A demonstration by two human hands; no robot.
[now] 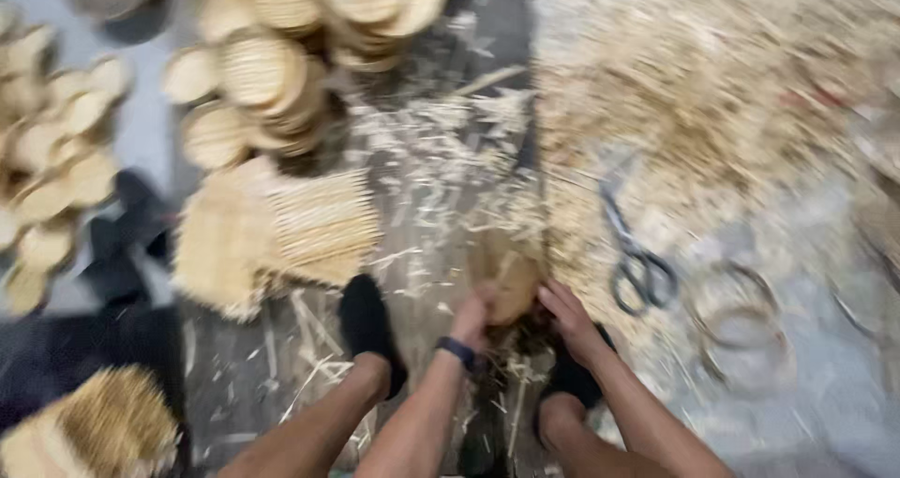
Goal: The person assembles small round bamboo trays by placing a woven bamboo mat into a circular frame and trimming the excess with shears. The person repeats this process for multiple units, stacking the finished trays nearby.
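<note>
While both your hands, left (pixel 472 311) and right (pixel 566 321), closed around the woven disc (pixel 511 286), you needed a steadier, even grip.

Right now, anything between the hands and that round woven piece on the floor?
Nothing visible. Left hand and right hand already touch the round tan woven disc from either side; grey metal scissors lie apart, further right.

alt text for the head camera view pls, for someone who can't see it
Seen from above, blurred, a person's left hand and right hand grip a small round woven piece low over a dark mat strewn with straw-coloured scraps. Scissors lie to the right; stacks of round woven discs and a square woven mat lie to the left.
</note>
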